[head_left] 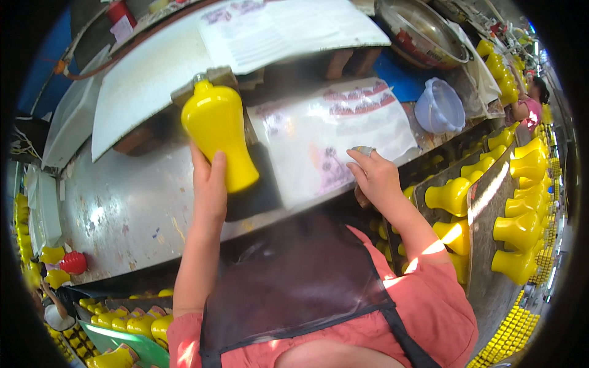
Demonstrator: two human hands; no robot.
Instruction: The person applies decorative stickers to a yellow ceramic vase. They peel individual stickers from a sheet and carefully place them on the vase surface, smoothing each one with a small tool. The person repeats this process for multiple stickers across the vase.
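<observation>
A glossy yellow vase [215,116] leans at a tilt over the metal worktable, its narrow neck against a dark block [228,76]. My left hand [210,184] is closed round the vase's lower part, thumb on the near side. To the right lies a sheet of purple-and-red printed decals [337,129] under a clear, shiny cover. Over the sheet's right edge is my right hand [379,178], fingers curled, with a greyish band on one finger. A brown piece shows beneath its palm; what it is cannot be made out.
A white board [147,80] with printed sheets stands raised at the back. A pale blue bucket [439,105] and a large metal basin [420,34] sit at the right. Many yellow vases [518,227] line racks beside me. A red ribbed object [73,262] is at the left edge.
</observation>
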